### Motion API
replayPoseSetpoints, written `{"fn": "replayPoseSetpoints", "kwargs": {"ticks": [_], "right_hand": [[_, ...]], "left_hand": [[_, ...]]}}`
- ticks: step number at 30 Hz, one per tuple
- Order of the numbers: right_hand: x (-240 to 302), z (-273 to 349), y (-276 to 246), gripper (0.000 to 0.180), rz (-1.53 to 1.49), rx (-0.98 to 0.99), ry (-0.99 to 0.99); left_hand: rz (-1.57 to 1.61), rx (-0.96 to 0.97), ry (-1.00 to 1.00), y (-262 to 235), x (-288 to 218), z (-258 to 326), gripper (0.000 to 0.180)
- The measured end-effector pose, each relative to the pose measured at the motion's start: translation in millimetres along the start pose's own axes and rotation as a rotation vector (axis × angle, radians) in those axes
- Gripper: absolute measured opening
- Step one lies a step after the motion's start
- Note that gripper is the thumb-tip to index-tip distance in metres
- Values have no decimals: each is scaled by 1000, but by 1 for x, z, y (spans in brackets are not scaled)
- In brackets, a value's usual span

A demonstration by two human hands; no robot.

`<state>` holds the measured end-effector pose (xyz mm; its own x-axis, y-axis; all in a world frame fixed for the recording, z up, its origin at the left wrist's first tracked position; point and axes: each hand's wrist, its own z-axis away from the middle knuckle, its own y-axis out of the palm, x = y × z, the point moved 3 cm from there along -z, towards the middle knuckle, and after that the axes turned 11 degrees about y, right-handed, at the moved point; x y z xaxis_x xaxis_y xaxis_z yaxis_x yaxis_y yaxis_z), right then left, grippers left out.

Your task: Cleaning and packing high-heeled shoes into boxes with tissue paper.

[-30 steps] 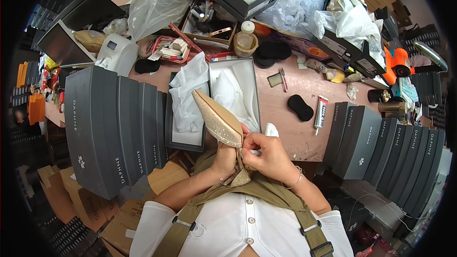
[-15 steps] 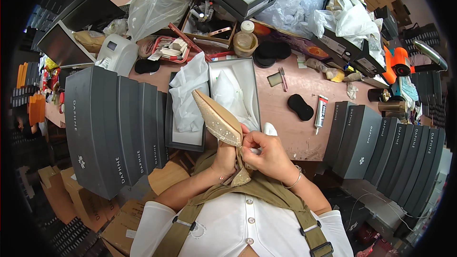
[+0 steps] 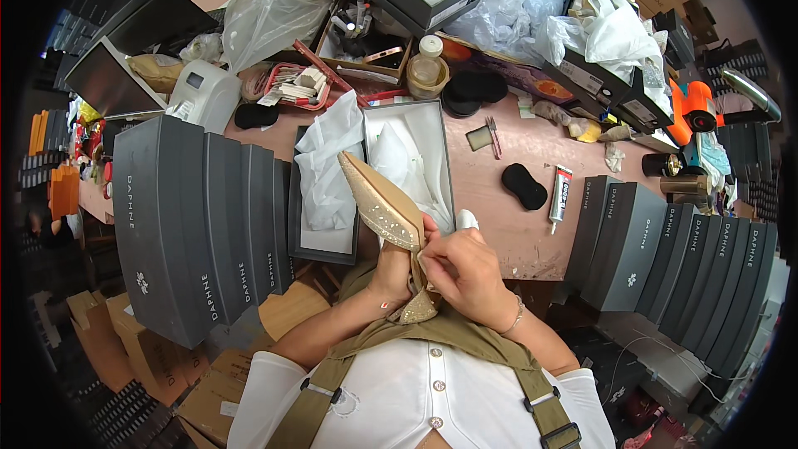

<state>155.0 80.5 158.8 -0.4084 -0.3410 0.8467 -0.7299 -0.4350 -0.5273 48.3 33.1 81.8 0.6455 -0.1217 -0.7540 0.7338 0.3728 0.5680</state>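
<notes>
A gold glittery pointed-toe shoe is tilted in front of my body, toe up and to the left, its tan sole showing. My left hand is closed around its middle from below. Lower down, the glittery heel part sits near my lap. My right hand is closed in a pinch against the shoe's side edge. A white cloth-like piece sticks out above its knuckles. Beyond the shoe lies an open shoebox with white tissue paper in and over it.
Dark grey shoeboxes stand in rows at left and right. On the pink table lie a black oval pad, a glue tube and a small brush. Jars, plastic bags and an orange tool are farther back.
My right hand has turned a little and its fingers have shifted slightly along the shoe's edge. The shoe has tipped slightly, its toe shifting a little up and right.
</notes>
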Motion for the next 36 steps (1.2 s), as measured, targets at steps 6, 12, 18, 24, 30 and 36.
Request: {"fn": "replayPoseSetpoints", "kwargs": {"ticks": [6,12,18,24,30,36], "right_hand": [[1,9,13,19,263,-104,-182],[-3,15,11,26,301,-72,-254],[0,12,10,22,342,-18,-263],[-1,15,4,22,157,79,-157],[-4,10,6,25,87,-63,-192],[-2,10,12,24,182,-86,-203]], "left_hand": [[27,-33,-4,-4,4,-2,26],[128,-25,-85,-6,9,-1,26],[80,-28,-96,-5,8,-1,27],[153,-14,-123,-6,10,-2,27],[95,3,-88,-2,6,-4,26],[89,-23,-87,-7,11,-3,25]]}}
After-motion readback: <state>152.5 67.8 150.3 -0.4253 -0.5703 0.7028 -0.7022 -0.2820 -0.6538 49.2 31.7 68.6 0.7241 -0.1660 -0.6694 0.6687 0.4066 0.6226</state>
